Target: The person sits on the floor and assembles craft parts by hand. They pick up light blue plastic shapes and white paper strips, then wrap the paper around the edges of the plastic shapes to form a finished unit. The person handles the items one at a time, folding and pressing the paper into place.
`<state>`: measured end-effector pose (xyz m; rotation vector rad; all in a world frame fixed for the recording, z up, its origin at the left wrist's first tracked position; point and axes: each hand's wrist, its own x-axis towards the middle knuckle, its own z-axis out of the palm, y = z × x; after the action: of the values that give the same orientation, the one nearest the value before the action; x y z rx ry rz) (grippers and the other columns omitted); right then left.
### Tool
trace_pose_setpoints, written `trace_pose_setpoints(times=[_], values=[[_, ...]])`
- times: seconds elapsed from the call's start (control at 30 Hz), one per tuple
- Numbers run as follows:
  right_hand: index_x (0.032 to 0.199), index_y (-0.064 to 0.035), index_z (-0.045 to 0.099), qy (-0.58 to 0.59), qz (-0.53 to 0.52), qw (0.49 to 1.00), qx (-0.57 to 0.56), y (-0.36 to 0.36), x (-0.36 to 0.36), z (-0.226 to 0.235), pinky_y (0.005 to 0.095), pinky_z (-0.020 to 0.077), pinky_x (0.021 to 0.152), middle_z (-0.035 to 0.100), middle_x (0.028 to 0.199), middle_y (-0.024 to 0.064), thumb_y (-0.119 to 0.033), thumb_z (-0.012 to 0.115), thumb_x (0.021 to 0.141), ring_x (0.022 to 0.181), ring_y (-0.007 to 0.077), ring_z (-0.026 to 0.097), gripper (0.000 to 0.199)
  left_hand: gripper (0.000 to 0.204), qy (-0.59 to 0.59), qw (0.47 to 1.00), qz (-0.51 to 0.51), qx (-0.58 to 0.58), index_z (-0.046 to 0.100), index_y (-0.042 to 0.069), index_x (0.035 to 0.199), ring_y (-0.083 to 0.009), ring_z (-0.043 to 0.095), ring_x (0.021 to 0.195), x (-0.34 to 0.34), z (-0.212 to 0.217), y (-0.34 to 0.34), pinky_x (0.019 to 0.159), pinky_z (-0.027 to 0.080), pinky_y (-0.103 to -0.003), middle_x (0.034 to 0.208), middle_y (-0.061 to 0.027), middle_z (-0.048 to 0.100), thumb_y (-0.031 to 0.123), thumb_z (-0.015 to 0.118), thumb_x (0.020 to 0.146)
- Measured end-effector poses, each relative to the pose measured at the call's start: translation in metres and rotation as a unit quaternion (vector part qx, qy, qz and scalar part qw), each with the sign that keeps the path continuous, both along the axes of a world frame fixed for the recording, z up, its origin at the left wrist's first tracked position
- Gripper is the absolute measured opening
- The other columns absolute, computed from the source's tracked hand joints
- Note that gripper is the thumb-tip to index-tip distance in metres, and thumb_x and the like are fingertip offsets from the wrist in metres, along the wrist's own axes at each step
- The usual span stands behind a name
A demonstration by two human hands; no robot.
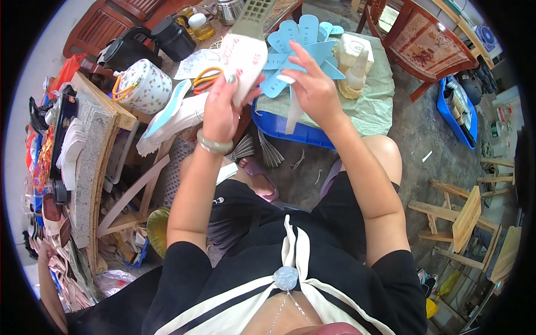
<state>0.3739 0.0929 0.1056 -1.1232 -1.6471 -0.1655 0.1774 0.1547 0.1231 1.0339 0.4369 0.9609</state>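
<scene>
My left hand (221, 110) is closed round a long white sole-shaped piece (243, 58) with red marks, held upright over the table's near edge. A grey perforated end (254, 17) shows at its top; whether it is joined on, I cannot tell. My right hand (317, 92) hovers with fingers stretched apart over light blue insoles (307, 33) fanned out on the table. Something small and white (286, 79) sits at one of its fingertips. Below that hand hangs a pale translucent strip (293, 114). A squeeze bottle (356, 72) stands beside the insoles, against a whitish block (357, 47).
A green-grey cloth (377, 106) covers the work surface above a blue tray (290, 129). To the left are orange-handled scissors (206, 81), stacked white insoles (173, 120), a flowered container (146, 84) and a black jug (173, 38). Wooden stools (466, 218) stand at right.
</scene>
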Motion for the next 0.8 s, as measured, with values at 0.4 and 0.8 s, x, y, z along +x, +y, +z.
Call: trace_pose_setpoints(times=[0.4,0.8], values=[[0.091,0.0018,0.066,-0.027,0.08,0.996,-0.003,-0.045,-0.03,-0.015,0.0338,0.0551,0.079,0.06,0.125,0.0154,0.01,0.064,0.069,0.101,0.0296,0.065,0.023,0.035,0.064,0.993,0.049,0.083,0.048,-0.002,0.13,-0.0176,0.062,0.105,-0.02,-0.03,-0.071,0.09,0.048,-0.029,0.119,-0.0109,0.061,0.017,0.042,0.102],[0.092,0.0067,0.065,-0.004,0.112,0.992,-0.064,-0.075,-0.016,-0.002,0.0328,0.0562,0.073,0.062,0.119,0.0208,0.019,0.055,0.065,0.085,0.0281,0.069,0.032,0.033,0.069,0.997,0.03,0.015,0.048,-0.002,0.126,-0.0184,0.066,0.094,-0.028,-0.038,-0.098,0.074,0.051,-0.026,0.118,-0.0141,0.061,0.019,0.039,0.103]])
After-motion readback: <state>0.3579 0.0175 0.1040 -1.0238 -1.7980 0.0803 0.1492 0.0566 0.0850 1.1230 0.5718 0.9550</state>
